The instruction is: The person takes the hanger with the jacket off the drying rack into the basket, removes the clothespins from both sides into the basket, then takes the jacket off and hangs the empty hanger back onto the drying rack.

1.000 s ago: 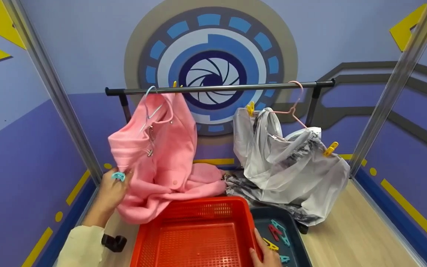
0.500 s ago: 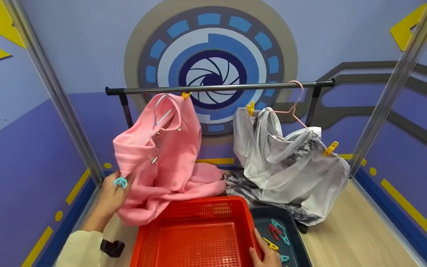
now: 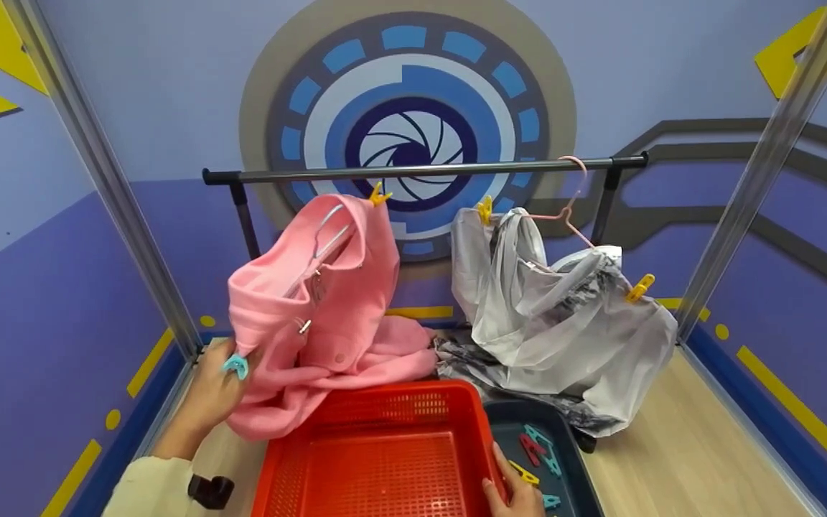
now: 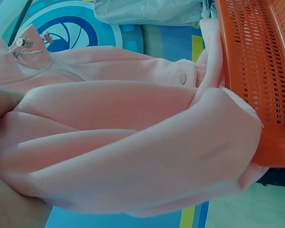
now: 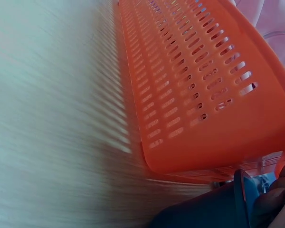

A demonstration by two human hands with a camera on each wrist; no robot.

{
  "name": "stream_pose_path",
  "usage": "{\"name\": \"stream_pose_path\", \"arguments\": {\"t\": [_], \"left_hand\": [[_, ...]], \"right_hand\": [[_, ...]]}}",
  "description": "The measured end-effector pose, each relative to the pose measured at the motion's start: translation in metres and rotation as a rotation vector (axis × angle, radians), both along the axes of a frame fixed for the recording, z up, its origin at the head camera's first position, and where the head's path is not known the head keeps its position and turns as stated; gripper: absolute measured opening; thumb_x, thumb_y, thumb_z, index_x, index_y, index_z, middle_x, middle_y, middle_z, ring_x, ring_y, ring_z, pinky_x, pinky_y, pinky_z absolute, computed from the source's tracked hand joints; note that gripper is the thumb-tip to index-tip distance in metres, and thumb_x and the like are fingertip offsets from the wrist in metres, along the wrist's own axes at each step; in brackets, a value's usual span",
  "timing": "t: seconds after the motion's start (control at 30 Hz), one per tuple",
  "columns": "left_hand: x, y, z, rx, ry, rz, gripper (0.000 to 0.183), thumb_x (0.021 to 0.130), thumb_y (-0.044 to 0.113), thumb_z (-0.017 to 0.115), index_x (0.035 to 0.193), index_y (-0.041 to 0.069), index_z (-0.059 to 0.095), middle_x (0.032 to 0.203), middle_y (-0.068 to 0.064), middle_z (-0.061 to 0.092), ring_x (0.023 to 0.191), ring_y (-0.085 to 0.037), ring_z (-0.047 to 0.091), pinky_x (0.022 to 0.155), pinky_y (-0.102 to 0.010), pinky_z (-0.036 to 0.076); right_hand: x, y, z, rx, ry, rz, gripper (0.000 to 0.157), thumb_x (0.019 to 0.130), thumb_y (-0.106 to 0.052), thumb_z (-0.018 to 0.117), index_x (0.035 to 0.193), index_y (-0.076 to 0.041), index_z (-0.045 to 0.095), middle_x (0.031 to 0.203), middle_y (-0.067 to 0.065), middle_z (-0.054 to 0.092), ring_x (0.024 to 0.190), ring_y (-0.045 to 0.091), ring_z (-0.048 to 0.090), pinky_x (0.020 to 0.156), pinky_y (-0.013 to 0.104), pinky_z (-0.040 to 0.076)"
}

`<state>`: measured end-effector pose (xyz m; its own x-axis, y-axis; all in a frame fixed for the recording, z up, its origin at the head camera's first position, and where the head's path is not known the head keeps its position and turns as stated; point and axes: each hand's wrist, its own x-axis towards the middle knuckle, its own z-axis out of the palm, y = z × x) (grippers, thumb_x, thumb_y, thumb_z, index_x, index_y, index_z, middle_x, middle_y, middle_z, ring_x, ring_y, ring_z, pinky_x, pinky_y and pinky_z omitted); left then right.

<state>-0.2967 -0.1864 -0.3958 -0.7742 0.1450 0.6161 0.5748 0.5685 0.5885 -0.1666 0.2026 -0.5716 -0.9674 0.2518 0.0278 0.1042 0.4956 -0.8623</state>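
My left hand (image 3: 216,388) grips the side of a pink jacket (image 3: 291,248) with snap buttons. A light-blue clothespin (image 3: 237,365) sits by its fingers. Inside the jacket's collar shows a pale hanger (image 3: 329,237), its hook below the rail (image 3: 399,171) and apart from it. A yellow clothespin (image 3: 379,194) stands at the jacket's top right. The jacket's lower part lies bunched behind a red basket (image 3: 482,424). My right hand (image 3: 515,492) holds that basket's right rim, thumb inside; in the right wrist view its fingers (image 5: 275,199) show only at the corner.
A grey-white garment (image 3: 564,323) hangs from a pink hanger (image 3: 568,208) at the rail's right, with yellow clothespins on it. The dark tray (image 3: 578,445) beside the basket holds several clothespins. A metal post stands at each side, and a wall closes the back.
The hanger's hook has come off the rail. My left hand has lowered slightly, and the jacket has shifted down and right. My right hand stays on the basket rim.
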Motion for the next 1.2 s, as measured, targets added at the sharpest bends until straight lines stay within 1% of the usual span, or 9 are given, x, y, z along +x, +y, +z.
{"name": "stream_pose_path", "arguments": {"t": [0.1,0.4,0.53,0.73,0.87,0.93,1.07,1.17,1.2], "left_hand": [[0.003,-0.001,-0.001,-0.014,-0.012,-0.003,0.006,0.087,0.005,0.06,0.086,-0.001,0.062,0.077,-0.006,0.063,0.07,-0.011,0.054,0.064,-0.031,0.047],[0.007,-0.002,-0.005,-0.019,-0.044,-0.029,0.013,0.088,0.006,0.061,0.098,-0.001,0.064,0.09,-0.006,0.069,0.08,-0.01,0.059,0.074,-0.029,0.051],[0.01,-0.002,-0.007,-0.016,-0.068,-0.032,0.014,0.087,0.006,0.062,0.099,0.0,0.064,0.091,-0.004,0.069,0.083,-0.009,0.06,0.076,-0.027,0.051],[0.015,-0.001,-0.013,-0.003,-0.034,-0.064,0.011,0.085,0.002,0.064,0.096,0.001,0.064,0.09,0.0,0.068,0.082,-0.007,0.059,0.074,-0.022,0.049],[0.017,-0.001,-0.017,0.003,-0.028,-0.093,0.014,0.085,0.002,0.062,0.099,0.001,0.064,0.092,0.001,0.067,0.082,-0.006,0.059,0.075,-0.022,0.049],[0.018,-0.002,-0.019,0.0,-0.028,-0.108,0.016,0.087,0.004,0.059,0.101,0.0,0.064,0.094,0.001,0.067,0.084,-0.006,0.059,0.076,-0.023,0.05],[0.019,-0.004,-0.024,-0.012,-0.026,-0.142,0.026,0.093,0.02,0.054,0.108,0.0,0.062,0.098,0.001,0.067,0.088,-0.006,0.059,0.078,-0.025,0.051],[0.02,-0.002,-0.026,-0.03,-0.01,-0.15,0.026,0.093,0.016,0.052,0.111,-0.001,0.061,0.099,0.0,0.067,0.089,-0.006,0.059,0.078,-0.026,0.051],[0.02,-0.001,-0.026,-0.033,-0.01,-0.142,0.024,0.091,0.01,0.051,0.11,0.0,0.062,0.098,0.001,0.067,0.088,-0.006,0.059,0.077,-0.026,0.051]], "right_hand": [[0.0,-0.001,-0.001,0.009,0.011,-0.008,0.058,0.087,-0.018,0.064,0.14,-0.006,0.044,0.088,0.019,0.07,0.063,0.014,0.066,0.048,0.025,0.05],[0.0,-0.002,-0.001,-0.015,0.015,-0.029,0.057,0.087,-0.018,0.064,0.14,-0.006,0.045,0.089,0.021,0.07,0.065,0.016,0.067,0.049,0.025,0.051],[0.0,-0.003,-0.002,-0.02,0.02,-0.035,0.057,0.087,-0.017,0.064,0.14,-0.006,0.046,0.088,0.02,0.071,0.065,0.016,0.067,0.049,0.025,0.051],[0.0,-0.003,-0.001,-0.038,0.015,-0.044,0.057,0.086,-0.017,0.064,0.14,-0.007,0.046,0.089,0.02,0.071,0.065,0.016,0.068,0.049,0.026,0.052],[0.0,-0.002,0.0,-0.025,0.007,-0.038,0.058,0.088,-0.021,0.064,0.14,-0.008,0.045,0.087,0.018,0.071,0.063,0.015,0.067,0.049,0.025,0.051],[0.0,-0.002,0.0,-0.019,0.0,-0.038,0.058,0.088,-0.023,0.064,0.141,-0.008,0.045,0.085,0.017,0.071,0.062,0.014,0.067,0.048,0.025,0.051],[0.0,-0.003,-0.001,-0.013,-0.012,-0.044,0.058,0.088,-0.024,0.064,0.141,-0.008,0.045,0.084,0.015,0.071,0.061,0.013,0.066,0.048,0.026,0.051],[0.001,-0.003,-0.001,0.002,-0.013,-0.051,0.058,0.088,-0.025,0.065,0.14,-0.009,0.046,0.084,0.014,0.071,0.062,0.013,0.066,0.049,0.026,0.051],[0.001,-0.003,-0.001,0.003,-0.018,-0.055,0.058,0.088,-0.026,0.065,0.14,-0.01,0.046,0.084,0.014,0.072,0.062,0.013,0.066,0.049,0.026,0.051]]}}
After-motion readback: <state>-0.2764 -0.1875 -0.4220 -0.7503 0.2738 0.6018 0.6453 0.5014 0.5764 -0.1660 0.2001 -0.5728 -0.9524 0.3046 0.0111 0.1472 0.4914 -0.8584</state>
